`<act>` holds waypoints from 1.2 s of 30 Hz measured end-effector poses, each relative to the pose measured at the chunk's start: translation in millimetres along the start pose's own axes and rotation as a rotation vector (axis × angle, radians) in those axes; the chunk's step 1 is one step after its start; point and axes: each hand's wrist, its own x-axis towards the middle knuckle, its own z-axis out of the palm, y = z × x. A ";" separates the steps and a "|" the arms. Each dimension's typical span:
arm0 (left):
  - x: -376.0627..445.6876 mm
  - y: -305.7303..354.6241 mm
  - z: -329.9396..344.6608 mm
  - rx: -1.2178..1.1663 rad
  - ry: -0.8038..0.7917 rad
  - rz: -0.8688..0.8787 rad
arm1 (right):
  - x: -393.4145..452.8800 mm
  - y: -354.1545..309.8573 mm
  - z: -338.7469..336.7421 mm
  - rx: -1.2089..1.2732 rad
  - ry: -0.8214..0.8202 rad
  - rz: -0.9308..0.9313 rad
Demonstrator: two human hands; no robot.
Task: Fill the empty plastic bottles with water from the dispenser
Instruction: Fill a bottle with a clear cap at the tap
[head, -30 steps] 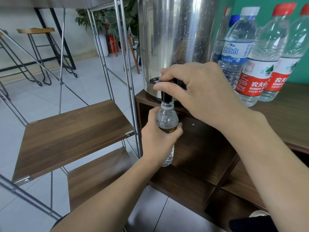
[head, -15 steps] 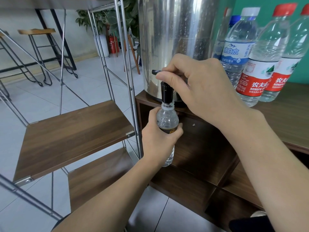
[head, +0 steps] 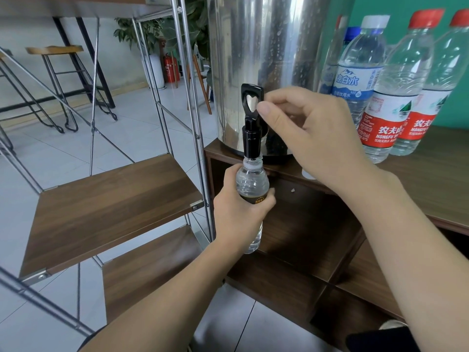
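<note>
The left hand grips a small clear plastic bottle upright, its mouth directly under the black spout of the steel dispenser. The right hand pinches the black tap lever, nearer it. The lever, flat a second ago, now stands upright.

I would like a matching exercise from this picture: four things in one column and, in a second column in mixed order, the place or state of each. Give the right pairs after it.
Things
1. small bottle
2. tap lever
3. white-capped bottle
4. stool

Place or state
A. standing upright, right hand beside it
B. on the floor, far left
C. on the cabinet top, blue label
D. gripped by the left hand under the spout

Pairs: 1-D, 2-A, 3-C, 4-B
</note>
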 end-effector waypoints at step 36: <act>-43.0 33.8 -12.5 0.007 -0.112 0.144 | -50.8 18.1 -41.3 0.181 -0.429 0.179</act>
